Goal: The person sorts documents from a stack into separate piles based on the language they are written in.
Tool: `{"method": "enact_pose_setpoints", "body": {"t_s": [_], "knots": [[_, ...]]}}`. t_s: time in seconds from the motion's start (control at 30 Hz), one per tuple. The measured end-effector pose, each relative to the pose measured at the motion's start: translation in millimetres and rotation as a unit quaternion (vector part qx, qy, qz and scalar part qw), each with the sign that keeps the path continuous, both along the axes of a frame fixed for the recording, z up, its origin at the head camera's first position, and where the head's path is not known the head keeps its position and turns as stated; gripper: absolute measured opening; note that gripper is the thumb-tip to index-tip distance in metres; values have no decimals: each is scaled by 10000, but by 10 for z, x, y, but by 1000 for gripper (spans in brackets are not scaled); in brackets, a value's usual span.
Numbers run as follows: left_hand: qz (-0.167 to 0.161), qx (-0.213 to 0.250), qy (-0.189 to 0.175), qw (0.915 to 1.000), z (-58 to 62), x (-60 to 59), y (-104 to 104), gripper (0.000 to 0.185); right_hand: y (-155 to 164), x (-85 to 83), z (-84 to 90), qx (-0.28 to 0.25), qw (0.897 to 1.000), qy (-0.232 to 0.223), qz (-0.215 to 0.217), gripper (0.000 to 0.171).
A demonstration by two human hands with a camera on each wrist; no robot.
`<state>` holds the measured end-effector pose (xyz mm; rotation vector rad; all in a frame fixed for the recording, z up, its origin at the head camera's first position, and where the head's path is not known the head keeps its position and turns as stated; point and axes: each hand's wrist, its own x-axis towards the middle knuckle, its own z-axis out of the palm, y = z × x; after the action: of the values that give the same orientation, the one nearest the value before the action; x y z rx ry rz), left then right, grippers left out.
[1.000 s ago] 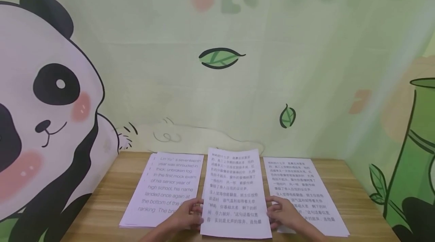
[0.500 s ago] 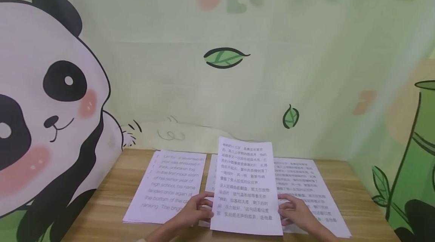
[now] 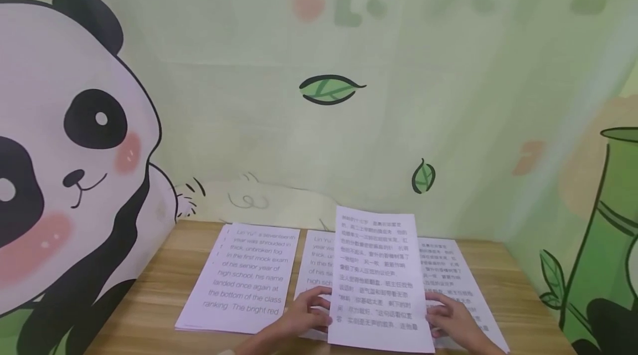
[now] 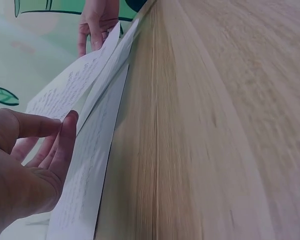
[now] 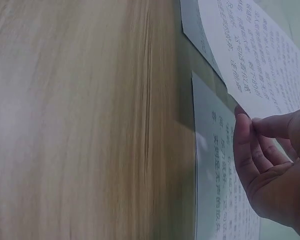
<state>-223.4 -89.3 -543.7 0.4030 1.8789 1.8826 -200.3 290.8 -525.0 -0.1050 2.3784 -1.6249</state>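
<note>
A sheet of paper (image 3: 376, 277) printed with Chinese text is held up off the table between both hands. My left hand (image 3: 308, 313) pinches its left edge between thumb and fingers, seen close in the left wrist view. On the opposite edge, my right hand (image 3: 453, 322) pinches the paper the same way, as the right wrist view shows. Beneath and left of the held sheet lies an English-printed middle stack (image 3: 319, 258), partly covered. The right stack (image 3: 466, 288), in Chinese print, is partly hidden behind the sheet and right hand.
To the left lies another stack of English-printed pages (image 3: 244, 277), its edges slightly fanned. All the papers rest on a wood-grain table (image 3: 139, 294). Behind it hangs a green cloth backdrop (image 3: 239, 111) with a panda, leaves and bamboo.
The held Chinese sheet has risen and shifted right with both hands, from over the middle stack toward the right stack. English print on the middle stack now shows.
</note>
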Motion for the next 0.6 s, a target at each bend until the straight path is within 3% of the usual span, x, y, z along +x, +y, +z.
{"method": "enact_pose_setpoints", "body": {"t_s": [0.43,0.6], "knots": [[-40,-63,-304,9995,-26,-26,371,59,319,29,9,262,9994,-50,-213,59],[-26,-164,-372,9992,-44,-55,497,59,369,29,-27,495,9952,-242,-803,55]]}}
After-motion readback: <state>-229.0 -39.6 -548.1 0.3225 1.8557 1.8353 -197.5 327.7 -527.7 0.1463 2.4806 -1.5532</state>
